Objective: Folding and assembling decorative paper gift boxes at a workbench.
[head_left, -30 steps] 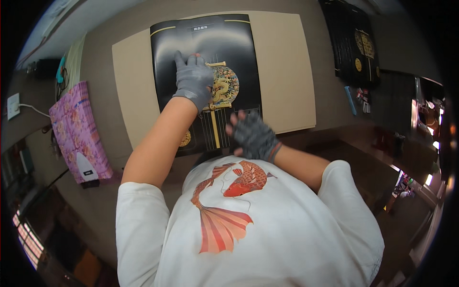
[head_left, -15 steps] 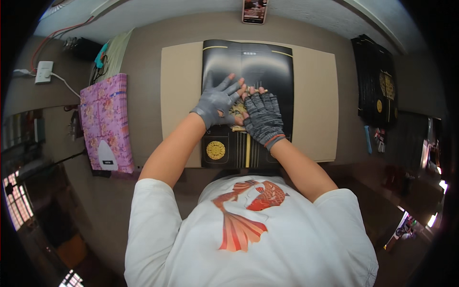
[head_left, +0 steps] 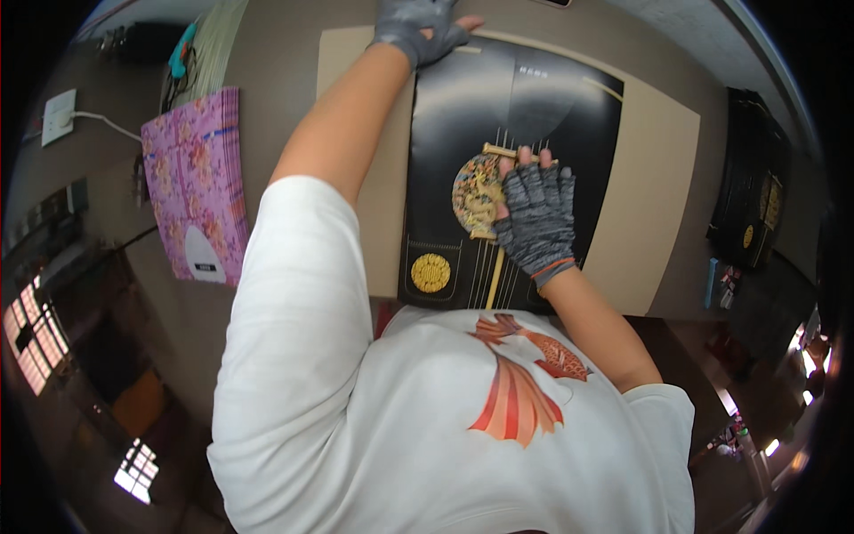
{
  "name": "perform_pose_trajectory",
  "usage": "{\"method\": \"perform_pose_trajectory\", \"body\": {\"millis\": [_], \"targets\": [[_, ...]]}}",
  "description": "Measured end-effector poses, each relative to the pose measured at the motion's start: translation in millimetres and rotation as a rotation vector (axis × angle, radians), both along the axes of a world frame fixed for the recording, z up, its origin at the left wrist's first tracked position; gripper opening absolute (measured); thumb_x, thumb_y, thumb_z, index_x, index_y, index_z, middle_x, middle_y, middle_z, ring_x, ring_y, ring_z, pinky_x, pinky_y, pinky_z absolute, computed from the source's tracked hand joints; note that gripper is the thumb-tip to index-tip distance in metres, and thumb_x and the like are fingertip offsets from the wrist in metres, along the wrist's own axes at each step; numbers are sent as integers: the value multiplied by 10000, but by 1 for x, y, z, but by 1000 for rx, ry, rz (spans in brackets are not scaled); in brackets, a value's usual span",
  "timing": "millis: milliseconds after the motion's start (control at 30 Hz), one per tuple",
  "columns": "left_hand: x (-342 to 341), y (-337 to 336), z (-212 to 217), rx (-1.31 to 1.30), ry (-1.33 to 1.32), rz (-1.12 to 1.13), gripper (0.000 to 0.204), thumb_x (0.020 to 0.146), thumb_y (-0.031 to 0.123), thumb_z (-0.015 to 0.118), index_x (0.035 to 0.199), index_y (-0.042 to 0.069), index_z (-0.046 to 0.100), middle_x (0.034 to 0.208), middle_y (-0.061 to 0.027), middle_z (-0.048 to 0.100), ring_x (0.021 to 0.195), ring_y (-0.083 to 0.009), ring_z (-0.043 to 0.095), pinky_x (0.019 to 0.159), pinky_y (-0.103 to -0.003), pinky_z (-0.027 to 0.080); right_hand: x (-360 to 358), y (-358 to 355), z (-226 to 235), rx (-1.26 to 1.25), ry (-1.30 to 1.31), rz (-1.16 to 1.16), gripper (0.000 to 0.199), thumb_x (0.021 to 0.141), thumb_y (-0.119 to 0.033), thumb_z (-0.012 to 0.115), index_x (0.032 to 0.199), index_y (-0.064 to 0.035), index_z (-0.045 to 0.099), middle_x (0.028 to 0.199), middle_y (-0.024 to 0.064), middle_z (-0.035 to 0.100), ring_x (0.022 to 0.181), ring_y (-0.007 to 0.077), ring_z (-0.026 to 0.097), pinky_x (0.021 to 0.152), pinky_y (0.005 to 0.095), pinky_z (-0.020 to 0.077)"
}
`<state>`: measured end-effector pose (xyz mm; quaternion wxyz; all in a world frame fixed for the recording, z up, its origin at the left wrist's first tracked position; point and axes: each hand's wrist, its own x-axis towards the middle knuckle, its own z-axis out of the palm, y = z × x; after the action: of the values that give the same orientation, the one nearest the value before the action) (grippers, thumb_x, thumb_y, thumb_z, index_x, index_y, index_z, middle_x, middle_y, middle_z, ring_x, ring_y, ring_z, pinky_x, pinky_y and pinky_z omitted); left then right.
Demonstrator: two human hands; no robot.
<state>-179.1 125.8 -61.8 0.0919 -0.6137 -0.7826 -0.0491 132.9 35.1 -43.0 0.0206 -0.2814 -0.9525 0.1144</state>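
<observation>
A large black sheet (head_left: 551,133) with gold lines and a round gold emblem (head_left: 431,272) lies flat on a tan board (head_left: 654,178). My right hand (head_left: 536,218), in a grey fingerless glove, presses flat on the sheet's middle, next to a colourful gold fan-shaped ornament (head_left: 476,194). My left hand (head_left: 416,25), also gloved, reaches far forward and rests on the sheet's far left corner, fingers spread over the edge.
A pink patterned sheet stack (head_left: 197,182) lies on the brown table at the left. A white wall socket with a cable (head_left: 59,116) is further left. Another black and gold sheet (head_left: 756,200) lies at the right.
My left hand has moved from the ornament up to the sheet's far corner. My right hand stays pressed on the sheet's middle. The view has shifted closer to the table.
</observation>
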Motion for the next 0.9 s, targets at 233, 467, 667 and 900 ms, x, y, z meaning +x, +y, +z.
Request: {"method": "perform_pose_trajectory", "body": {"millis": [233,467,667,900], "targets": [[104,-168,24,-181,-137,-266,1004,737,732,491,1464,76,270,1528,-207,211,1421,-362,189,1023,-711,167,3,5,-7,75,-12,-34,610,864,-320,501,1442,-176,370,1508,127,296,1403,356,233,1125,566,126],[195,-360,46,-168,-464,-166,829,708,554,684,1319,33,477,1396,-228,433,1328,-359,389,1052,-601,267,5,2,-3,192,-8,-35,560,904,-330,476,1432,-173,371,1483,118,337,1394,321,260,1141,522,139],[180,-294,62,-71,-467,-40,630,666,440,771,1174,106,604,1247,-139,570,1164,-305,531,1017,-584,317,7,-1,-4,161,113,-36,504,868,-274,515,1349,-128,468,1423,124,415,1352,323,328,1122,503,196],[184,-203,36,-104,-180,-68,1080,604,824,539,1487,270,255,1529,-179,225,1380,-474,193,999,-726,110,26,26,-5,-5,138,63,496,839,-309,577,1297,-127,523,1406,118,447,1330,327,368,1112,479,240]]}}
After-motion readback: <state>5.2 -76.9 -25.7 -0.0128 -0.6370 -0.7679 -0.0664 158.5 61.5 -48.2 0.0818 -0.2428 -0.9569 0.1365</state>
